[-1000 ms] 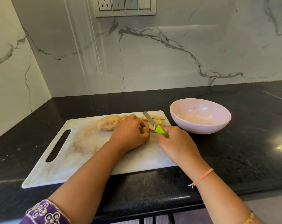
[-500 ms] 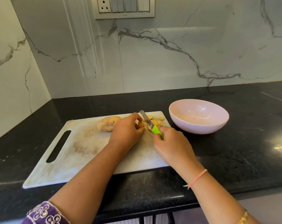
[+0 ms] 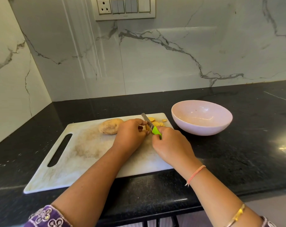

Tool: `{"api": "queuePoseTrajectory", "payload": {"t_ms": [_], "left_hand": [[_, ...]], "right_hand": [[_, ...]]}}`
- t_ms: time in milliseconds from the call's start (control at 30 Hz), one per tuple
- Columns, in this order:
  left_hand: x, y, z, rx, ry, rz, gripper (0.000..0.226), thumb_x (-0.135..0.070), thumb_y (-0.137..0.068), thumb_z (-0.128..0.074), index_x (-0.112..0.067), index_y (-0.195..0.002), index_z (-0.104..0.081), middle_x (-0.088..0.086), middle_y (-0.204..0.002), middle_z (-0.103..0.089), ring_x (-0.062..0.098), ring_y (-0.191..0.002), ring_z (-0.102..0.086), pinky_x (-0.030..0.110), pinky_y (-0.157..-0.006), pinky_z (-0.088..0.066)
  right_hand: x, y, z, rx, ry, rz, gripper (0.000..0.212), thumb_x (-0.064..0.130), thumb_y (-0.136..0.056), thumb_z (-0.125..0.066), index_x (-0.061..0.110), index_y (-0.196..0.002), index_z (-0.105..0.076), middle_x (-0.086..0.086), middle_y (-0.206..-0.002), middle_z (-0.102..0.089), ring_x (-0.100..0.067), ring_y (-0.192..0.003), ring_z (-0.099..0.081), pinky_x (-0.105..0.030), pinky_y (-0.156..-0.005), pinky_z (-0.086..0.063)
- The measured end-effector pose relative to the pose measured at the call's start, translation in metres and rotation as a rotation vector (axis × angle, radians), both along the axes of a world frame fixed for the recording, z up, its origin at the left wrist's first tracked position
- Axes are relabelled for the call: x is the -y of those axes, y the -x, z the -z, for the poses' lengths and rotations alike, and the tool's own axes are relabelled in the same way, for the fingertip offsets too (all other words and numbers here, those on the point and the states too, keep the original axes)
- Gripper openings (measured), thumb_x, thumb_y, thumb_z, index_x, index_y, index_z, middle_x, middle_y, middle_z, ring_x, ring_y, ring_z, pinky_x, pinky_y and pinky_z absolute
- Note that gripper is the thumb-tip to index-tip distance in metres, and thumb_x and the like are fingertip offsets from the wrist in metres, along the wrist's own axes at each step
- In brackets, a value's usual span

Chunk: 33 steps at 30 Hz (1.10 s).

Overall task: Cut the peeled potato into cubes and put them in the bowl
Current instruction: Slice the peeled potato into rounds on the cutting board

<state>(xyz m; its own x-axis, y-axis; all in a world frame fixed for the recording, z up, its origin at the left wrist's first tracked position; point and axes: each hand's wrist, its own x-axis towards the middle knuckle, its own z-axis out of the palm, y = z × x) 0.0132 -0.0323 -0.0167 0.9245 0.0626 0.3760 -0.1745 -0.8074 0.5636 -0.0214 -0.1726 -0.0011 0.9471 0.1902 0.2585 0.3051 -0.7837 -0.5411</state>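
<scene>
On the white cutting board (image 3: 93, 154) my left hand (image 3: 130, 133) presses down on a peeled potato piece, mostly hidden under the fingers. My right hand (image 3: 171, 145) grips a knife (image 3: 149, 124) with a green handle, its blade angled across that piece. Several yellow potato slices (image 3: 155, 122) lie just beyond the blade near the board's far right corner. A whole unpeeled potato (image 3: 110, 128) rests on the board to the left of my left hand. The pink bowl (image 3: 203, 126) stands on the counter to the right of the board, with nothing visible inside.
The black stone counter (image 3: 237, 158) runs to a marble wall behind and on the left. A switch panel (image 3: 125, 8) sits high on the wall. The board's handle slot (image 3: 59, 149) is at its left end. The counter's front edge is close below my arms.
Both hands and the knife stay over the same potato piece, with small shifts as the blade works. The view has tilted slightly. The bowl and the whole potato have not moved.
</scene>
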Motion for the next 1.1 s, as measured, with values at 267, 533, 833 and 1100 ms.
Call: {"api": "queuePoseTrajectory", "payload": {"t_ms": [267,533,833,1100], "left_hand": [[0.000,-0.003,0.001,0.027,0.026,-0.012,0.021,-0.018,-0.085,-0.069,-0.013,-0.105,-0.066,0.000,-0.100,-0.070,0.010,-0.090,-0.062,0.024,-0.082,-0.050],[0.001,-0.002,0.006,0.027,0.011,-0.003,0.019,-0.015,-0.087,-0.067,-0.012,-0.105,-0.065,0.002,-0.101,-0.069,0.014,-0.091,-0.063,0.029,-0.084,-0.052],[0.000,-0.002,0.003,0.027,0.025,-0.014,0.016,-0.014,-0.087,-0.066,-0.012,-0.104,-0.065,0.000,-0.099,-0.068,0.013,-0.091,-0.062,0.025,-0.082,-0.050],[0.004,-0.003,0.006,0.058,0.006,-0.014,0.011,-0.011,-0.087,-0.065,-0.014,-0.097,-0.065,-0.002,-0.094,-0.065,0.014,-0.087,-0.059,0.031,-0.081,-0.051]], "right_hand": [[0.004,0.006,-0.002,0.098,0.134,0.011,0.037,0.033,-0.096,-0.037,0.019,-0.126,-0.054,-0.003,-0.085,-0.060,-0.021,-0.081,-0.060,-0.031,-0.064,-0.045],[-0.006,-0.001,-0.003,0.186,0.253,-0.011,0.038,0.030,-0.097,-0.035,0.021,-0.131,-0.051,-0.004,-0.108,-0.064,-0.025,-0.095,-0.060,-0.028,-0.065,-0.036],[0.000,0.012,0.002,0.271,0.341,-0.041,0.041,0.034,-0.097,-0.034,0.022,-0.136,-0.043,-0.003,-0.102,-0.063,-0.024,-0.091,-0.060,-0.029,-0.062,-0.034],[-0.002,0.000,0.002,0.291,0.383,-0.063,0.039,0.032,-0.098,-0.033,0.020,-0.132,-0.048,-0.002,-0.097,-0.063,-0.022,-0.085,-0.060,-0.029,-0.058,-0.033]]}}
